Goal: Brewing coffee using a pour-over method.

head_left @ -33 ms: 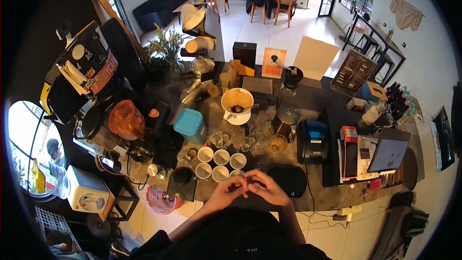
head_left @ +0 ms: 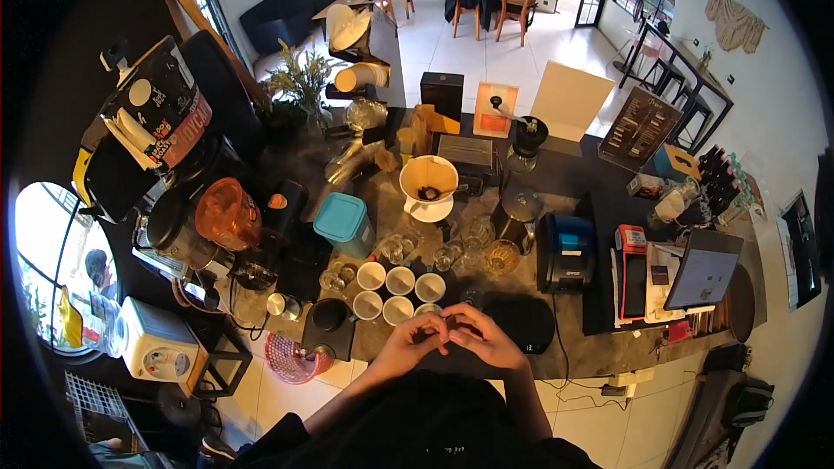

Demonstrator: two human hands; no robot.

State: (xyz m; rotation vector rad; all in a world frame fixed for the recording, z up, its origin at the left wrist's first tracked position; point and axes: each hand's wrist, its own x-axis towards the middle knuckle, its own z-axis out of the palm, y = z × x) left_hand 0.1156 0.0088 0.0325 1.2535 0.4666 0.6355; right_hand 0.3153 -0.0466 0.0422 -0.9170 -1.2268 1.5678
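Left hand point(head_left: 417, 340) and right hand point(head_left: 483, 340) meet beside six white cups point(head_left: 399, 282)

A grey bench point(head_left: 584, 358) spans the middle of the frame, crowded with coffee gear. The person's bare forearms point(head_left: 349, 399) rise from the lower edge and slant inward, their dark sleeves pushed up toward the elbow. At the lower centre the two hands come together over the near edge of the bench, backs showing, fingers bent and thumbs drawn in, so that the fingertips meet in a loose arch. As for the grip, each hand is softly curled and the tips are together; whether something small is pinched between them is hidden.

Just beyond the left hand, left of the frame's centre line, the cups stand in two rows of three, upright and close together, round-rimmed with pale insides; the nearest right-hand one is partly covered by the fingers. A black pad point(head_left: 519, 326) lies just right of the right hand.

Left of centre sits a translucent orange hopper point(head_left: 228, 213), its contents unclear. Nearer the middle is a canister with a light-blue lid point(head_left: 341, 217). At the centre a white dripper point(head_left: 427, 212) carries a paper filter point(head_left: 427, 174) with dark grounds low inside. Smaller clear glasses point(head_left: 395, 249) cluster behind the cups.
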